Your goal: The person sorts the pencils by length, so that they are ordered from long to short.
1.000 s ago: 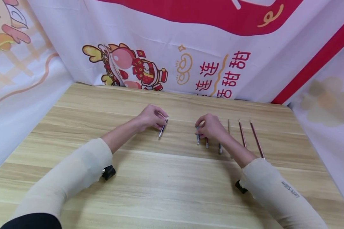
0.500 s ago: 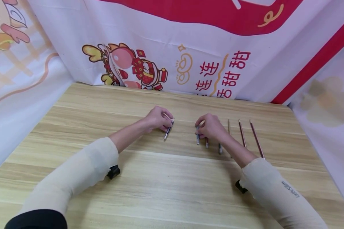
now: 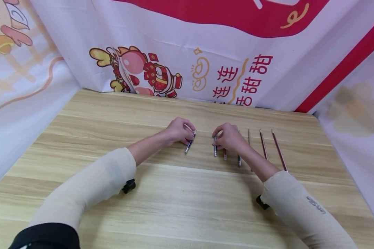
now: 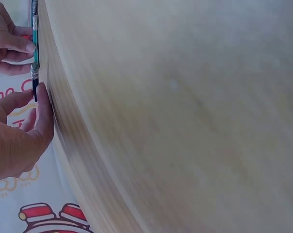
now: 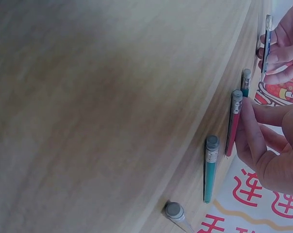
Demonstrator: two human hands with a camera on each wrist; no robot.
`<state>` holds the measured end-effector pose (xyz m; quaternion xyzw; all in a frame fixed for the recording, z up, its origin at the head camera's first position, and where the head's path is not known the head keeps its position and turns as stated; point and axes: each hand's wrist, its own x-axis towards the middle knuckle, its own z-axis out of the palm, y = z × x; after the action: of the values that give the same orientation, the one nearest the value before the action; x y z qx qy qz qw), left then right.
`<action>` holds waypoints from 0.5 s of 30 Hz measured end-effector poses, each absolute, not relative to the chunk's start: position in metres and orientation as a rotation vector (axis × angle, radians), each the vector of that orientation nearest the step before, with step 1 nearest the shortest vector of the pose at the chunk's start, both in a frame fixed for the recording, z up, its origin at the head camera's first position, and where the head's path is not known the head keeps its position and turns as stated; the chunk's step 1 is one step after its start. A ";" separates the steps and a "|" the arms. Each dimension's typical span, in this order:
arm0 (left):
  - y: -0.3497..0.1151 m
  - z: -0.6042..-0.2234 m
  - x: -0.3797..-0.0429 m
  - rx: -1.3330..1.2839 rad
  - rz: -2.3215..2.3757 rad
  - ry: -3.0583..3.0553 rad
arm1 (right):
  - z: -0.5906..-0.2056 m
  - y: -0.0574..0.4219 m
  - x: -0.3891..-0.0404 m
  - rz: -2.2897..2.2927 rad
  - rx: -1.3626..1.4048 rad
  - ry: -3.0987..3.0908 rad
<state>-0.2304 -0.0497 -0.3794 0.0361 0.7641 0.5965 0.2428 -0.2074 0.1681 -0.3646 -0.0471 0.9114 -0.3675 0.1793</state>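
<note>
My left hand (image 3: 179,131) pinches a dark pencil (image 3: 188,148), its eraser end pointing toward me and tilted a little to the left. In the left wrist view that hand (image 4: 23,133) has thumb and finger on either side of the dark pencil (image 4: 35,80). To the right, my right hand (image 3: 230,137) holds a green pencil (image 3: 215,152) between thumb and fingers, low over the table. A red pencil (image 5: 234,121) lies close beside these fingers in the right wrist view, with a thicker teal pencil (image 5: 211,170) after it.
Further right on the wooden table (image 3: 187,207), a light-coloured pencil (image 3: 249,138) and two reddish pencils, one inner (image 3: 263,145) and one outer (image 3: 279,150), lie roughly parallel. My right forearm passes over part of the row. A printed white cloth (image 3: 187,45) hangs behind the table's far edge.
My left hand has slid to the right with the dark pencil, narrowing the gap to the green one. The right hand and the row of pencils have stayed in place.
</note>
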 end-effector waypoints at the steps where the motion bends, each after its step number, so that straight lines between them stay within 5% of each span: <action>1: -0.048 -0.379 -0.230 0.102 1.627 2.091 | -0.365 0.168 -0.208 -1.039 -0.132 2.576; 15: -0.028 -0.379 -0.230 0.122 1.610 2.108 | -0.364 0.168 -0.208 -1.059 -0.136 2.573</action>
<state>-0.2300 -0.0275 -0.3788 0.0445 0.7706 0.5884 0.2407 -0.2085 0.1676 -0.3641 -0.0481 0.9091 -0.3741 0.1768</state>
